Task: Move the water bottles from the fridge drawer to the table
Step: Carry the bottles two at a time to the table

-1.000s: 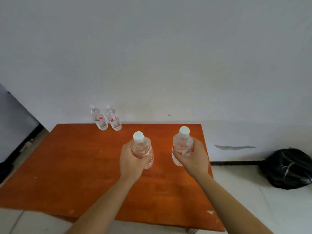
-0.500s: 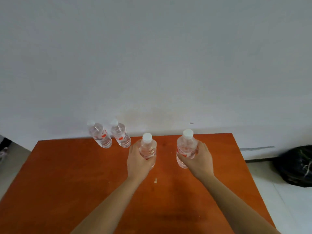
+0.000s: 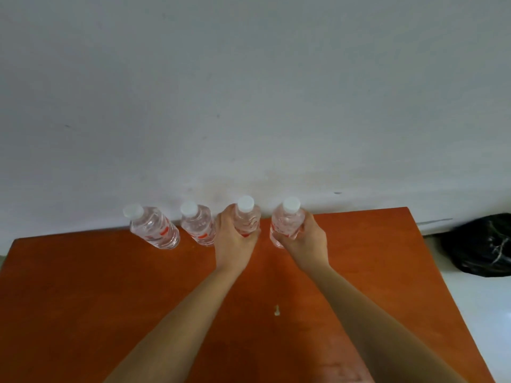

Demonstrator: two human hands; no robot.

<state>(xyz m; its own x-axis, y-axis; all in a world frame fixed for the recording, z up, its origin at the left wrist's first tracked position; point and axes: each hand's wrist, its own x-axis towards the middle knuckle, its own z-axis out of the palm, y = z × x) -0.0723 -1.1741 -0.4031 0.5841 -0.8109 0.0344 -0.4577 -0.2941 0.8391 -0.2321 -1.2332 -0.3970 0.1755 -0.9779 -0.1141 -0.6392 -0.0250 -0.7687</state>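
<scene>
A second ago I was carrying these two bottles over the near half of the table; now my arms are stretched out and both bottles have reached the far edge by the wall. My left hand [image 3: 235,239] is wrapped around one bottle [image 3: 247,217], and my right hand [image 3: 304,239] is wrapped around the other bottle [image 3: 287,221]. The hands are apart, each closed tightly on its own bottle, with a clear gap between the two. I cannot tell whether the bases are touching the wood yet, because my fingers cover the lower parts.

They now line up with the two bottles already standing there: the far-left bottle [image 3: 153,228] and its neighbour [image 3: 199,225], which sits just beside my left hand. That makes a row of four along the back edge. I judge this pair is as good as delivered; what remains is to set them down steadily and let go without knocking the neighbour. The fridge drawer is out of sight, so I cannot say whether more bottles wait there.

The table [image 3: 83,299] is smooth orange-brown wood, with a small pale chip [image 3: 276,310] between my forearms. Behind it is a plain grey-white wall [image 3: 249,92] with faint stains. On the pale floor to the right lies a black bag [image 3: 481,244].
</scene>
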